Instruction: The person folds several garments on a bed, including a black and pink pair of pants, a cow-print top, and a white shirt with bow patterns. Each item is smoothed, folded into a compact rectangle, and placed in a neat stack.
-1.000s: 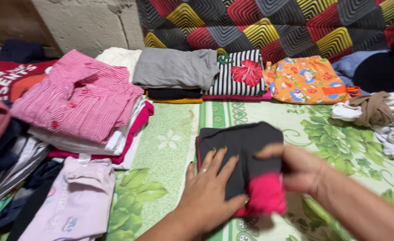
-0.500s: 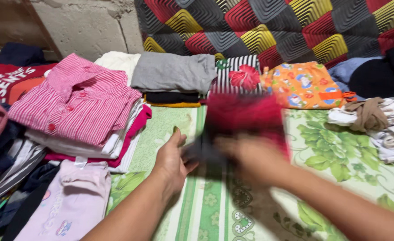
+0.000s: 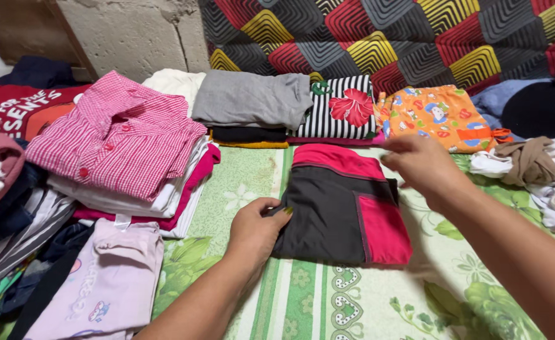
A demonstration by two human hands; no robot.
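Observation:
A folded dark grey garment with pink panels (image 3: 337, 204) lies flat on the green floral sheet (image 3: 302, 302). My left hand (image 3: 257, 232) pinches its left edge between thumb and fingers. My right hand (image 3: 421, 162) hovers over the garment's top right corner, fingers loosely curled with nothing in them. Just beyond the garment lie a black-and-white striped piece with a red flower (image 3: 342, 107) and an orange printed piece (image 3: 435, 116).
A pink checked shirt (image 3: 115, 136) tops a stack at the left, with a lilac garment (image 3: 104, 283) in front. A grey folded top (image 3: 251, 98) sits at the back. Crumpled white and brown clothes (image 3: 538, 169) lie at the right. A patterned blanket (image 3: 403, 34) hangs behind.
The garment was flipped over and laid flat, pink band now at the far side. My right hand let go and rose to its top right corner; my left hand moved to its left edge.

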